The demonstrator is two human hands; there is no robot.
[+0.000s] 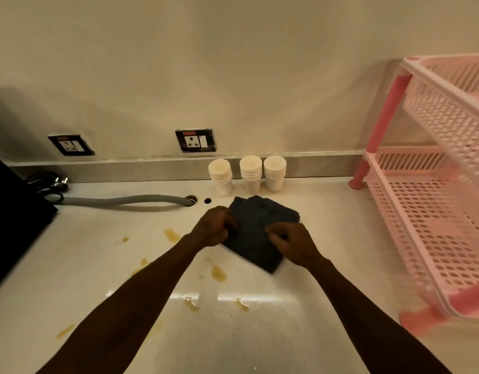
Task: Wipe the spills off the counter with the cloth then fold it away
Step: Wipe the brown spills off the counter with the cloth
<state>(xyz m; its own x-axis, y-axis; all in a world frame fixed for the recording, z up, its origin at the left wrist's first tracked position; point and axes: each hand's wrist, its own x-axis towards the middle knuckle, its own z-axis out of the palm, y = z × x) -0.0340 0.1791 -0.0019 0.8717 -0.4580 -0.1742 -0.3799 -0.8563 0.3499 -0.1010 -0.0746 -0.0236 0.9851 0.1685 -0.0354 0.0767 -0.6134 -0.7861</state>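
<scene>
Spills point(219, 273), about eight yellowish patches, dot the near part of the counter point(327, 238) unwiped, so the wiping looks not yet begun. Beyond them the left hand point(215, 226) and right hand point(292, 245) each pinch an edge of the one dark cloth point(256, 228), lying folded on the counter, probably to open or lift it; behind stand three stacks of cups point(250, 171) against the wall, clear of the work

Cloth point(256, 228) on counter point(327, 238) under both hands, cups point(248, 172) behind – rack point(432, 211) right, spills point(218, 273) left.
</scene>
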